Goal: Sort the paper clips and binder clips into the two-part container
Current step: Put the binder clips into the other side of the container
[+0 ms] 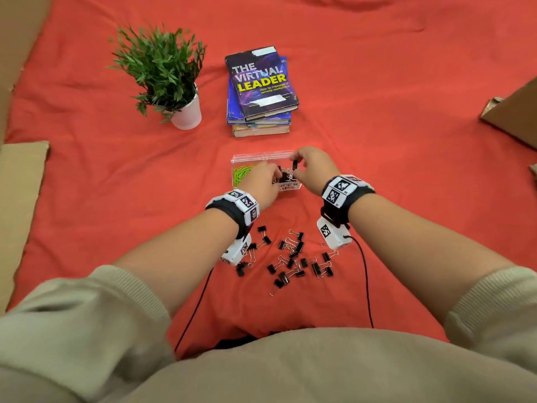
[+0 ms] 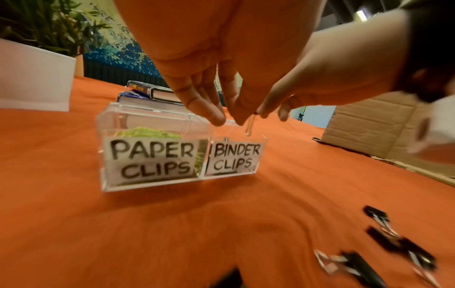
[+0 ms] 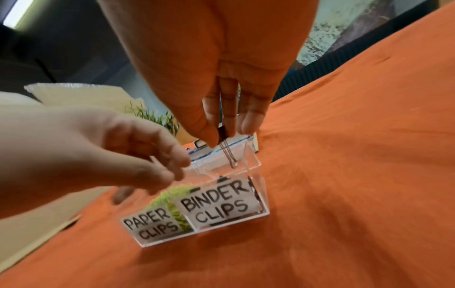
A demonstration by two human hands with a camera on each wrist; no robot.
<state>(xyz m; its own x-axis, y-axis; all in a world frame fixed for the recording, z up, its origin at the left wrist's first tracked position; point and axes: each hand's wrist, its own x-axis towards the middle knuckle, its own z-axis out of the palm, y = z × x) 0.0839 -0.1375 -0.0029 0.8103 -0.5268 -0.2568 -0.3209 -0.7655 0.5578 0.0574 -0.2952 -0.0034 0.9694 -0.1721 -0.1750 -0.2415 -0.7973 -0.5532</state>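
One clear container (image 1: 263,158) with two compartments is seen on the red-covered surface (image 1: 377,141); the left part is labelled PAPER CLIPS and the right BINDER CLIPS. A heap of green paper clips (image 1: 241,173) too tangled to be counted is held in the left part, and several black binder clips (image 1: 286,177) lie in the right part, their number hidden by the hands. About two dozen loose clips (image 1: 290,257) are scattered on the surface nearer the person, between the two forearms; an exact count cannot be made where they overlap. One plant (image 1: 162,71) in a white pot and one stack of three books (image 1: 260,91) stand beyond the container, and cardboard (image 1: 20,205) is seen at the left and right edges. The right hand (image 1: 312,167) is held above the right compartment with fingers pointing down, and one held clip (image 3: 222,134) is pinched by its black body between thumb and fingertips, its wire handles hanging towards the opening; this grip is closed tight on it. The left hand (image 1: 263,181) is reached over the container just beside the right hand, its fingers lowered over the divider and the right part. Its fingers are loosely bent and nothing is seen in them from the wrist views, though whether the rim is touched cannot be told. Both forearms are bare, with sleeves pushed up.
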